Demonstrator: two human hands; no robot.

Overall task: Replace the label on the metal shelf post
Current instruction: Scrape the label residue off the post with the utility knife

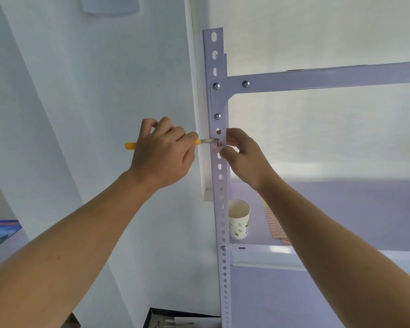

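Soft, even light is washing over a pale white wall (92,91) that is filling the left side, with a white fixture (109,5) sitting blurred at its top. A white corner trim (200,138) is running down beside it. To the right, a cream wall (317,31) is glowing behind a lilac shelf rail (317,75) and shelf board (376,209)

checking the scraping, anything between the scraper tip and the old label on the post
Nothing visible. The left hand holds the yellow-handled scraper with its metal tip at the reddish label remnant on the shelf post; the right hand curls at the post's edge beside it.
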